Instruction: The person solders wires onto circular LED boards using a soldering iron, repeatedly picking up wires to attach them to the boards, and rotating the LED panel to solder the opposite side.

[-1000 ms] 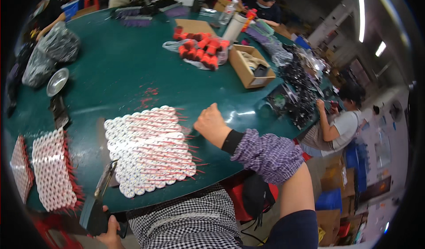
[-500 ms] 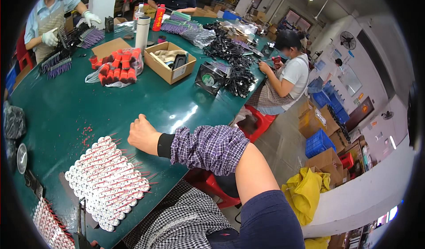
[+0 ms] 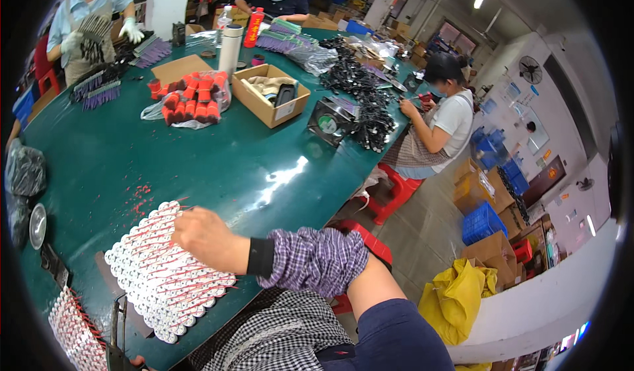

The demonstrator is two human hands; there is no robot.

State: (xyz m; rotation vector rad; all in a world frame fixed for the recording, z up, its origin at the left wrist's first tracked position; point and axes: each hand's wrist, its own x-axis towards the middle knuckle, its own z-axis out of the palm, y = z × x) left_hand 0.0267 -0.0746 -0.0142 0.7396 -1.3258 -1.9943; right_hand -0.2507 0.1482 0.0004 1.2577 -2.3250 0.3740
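Observation:
My right hand [image 3: 208, 239] is closed, fingers bent downward, over the upper right part of a sheet of round white discs [image 3: 148, 265] with thin red wires lying across them. Whatever its fingertips hold is hidden. At the lower left edge, only a fingertip of my left hand [image 3: 137, 360] shows, curled against a dark tool [image 3: 117, 328] with a bent thin metal rod. This tool stands at the lower left of the discs. A second batch of white discs with red wires [image 3: 76, 331] lies farther left.
Red scraps [image 3: 140, 199] are scattered beyond the discs. Across the green table [image 3: 251, 186] stand bundles with red-orange wrapping [image 3: 191, 100], an open carton [image 3: 274, 110], a steel flask [image 3: 230, 51] and a small fan [image 3: 330, 120]. Black cables [image 3: 373, 113] lie near a seated co-worker [image 3: 442, 120].
My right hand has come down and nearer, from beside the discs' upper right edge to over them. The view has shifted slightly. A co-worker at the far left has lifted a dark comb-like bunch.

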